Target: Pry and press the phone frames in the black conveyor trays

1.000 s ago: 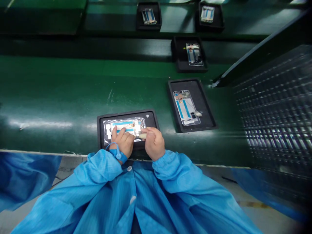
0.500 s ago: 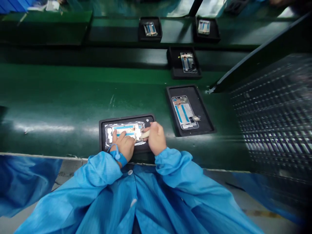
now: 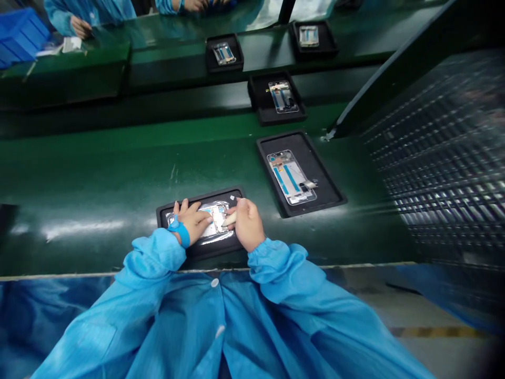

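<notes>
From where I stand, the phone frame (image 3: 218, 218) lies in a black tray (image 3: 213, 250) close to the bench's front edge (image 3: 79, 276), right before the worker, on what looks like shiny film. The left hand (image 3: 190, 222) is spread over the frame's left part, fingers loose and closed around nothing, probably to steady it; its wrist wears a blue strap (image 3: 179, 231). The right hand (image 3: 249, 223) pinches a pale, slender tool (image 3: 229, 219), its tip down at the frame's right end; whether it touches, I can't tell. Keeping the tool low and slanted seems to suit small parts. The tray's raised rim presumably stops the frame from sliding, and a small white square (image 3: 232, 198) sits inside its far right corner. There's ample green bench (image 3: 106, 184) leftward; rightward, a second tray (image 3: 331, 196) with another phone frame (image 3: 291, 179) narrows the room, and a dark ridged panel (image 3: 445, 173) stands beyond it.
</notes>
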The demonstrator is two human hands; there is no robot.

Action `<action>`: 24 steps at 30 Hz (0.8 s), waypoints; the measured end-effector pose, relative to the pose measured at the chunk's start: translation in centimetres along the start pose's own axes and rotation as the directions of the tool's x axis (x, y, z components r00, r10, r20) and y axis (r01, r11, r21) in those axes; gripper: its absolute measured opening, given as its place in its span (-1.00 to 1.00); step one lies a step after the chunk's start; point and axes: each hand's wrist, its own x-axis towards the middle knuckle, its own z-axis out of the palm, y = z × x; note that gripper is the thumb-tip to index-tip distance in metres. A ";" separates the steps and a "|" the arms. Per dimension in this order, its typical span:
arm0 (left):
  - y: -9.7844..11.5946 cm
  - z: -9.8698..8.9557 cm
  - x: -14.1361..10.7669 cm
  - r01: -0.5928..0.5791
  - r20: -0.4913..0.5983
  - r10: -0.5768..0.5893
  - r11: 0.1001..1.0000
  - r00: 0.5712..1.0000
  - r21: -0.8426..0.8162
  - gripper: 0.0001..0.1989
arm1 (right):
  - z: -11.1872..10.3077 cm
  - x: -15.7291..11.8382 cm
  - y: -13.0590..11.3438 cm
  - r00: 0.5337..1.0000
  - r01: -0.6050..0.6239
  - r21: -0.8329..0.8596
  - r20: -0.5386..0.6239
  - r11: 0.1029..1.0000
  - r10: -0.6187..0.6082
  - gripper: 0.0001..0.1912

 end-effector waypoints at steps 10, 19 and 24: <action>0.3 0.9 -0.8 0.019 -0.166 -0.024 0.999 0.986 -0.032 -0.86 | 0.4 0.4 -0.6 0.996 0.044 -0.050 0.080 0.998 -0.040 -0.57; 1.2 2.0 -1.7 -0.109 -0.348 0.154 0.983 0.925 0.146 -0.78 | 1.8 0.9 -0.1 0.970 0.244 -0.090 0.025 0.966 -0.243 -0.61; 1.3 2.1 -1.7 -0.112 -0.348 0.158 0.982 0.924 0.149 -0.77 | 1.9 1.1 0.7 0.926 0.373 -0.146 0.000 0.916 -0.377 -0.61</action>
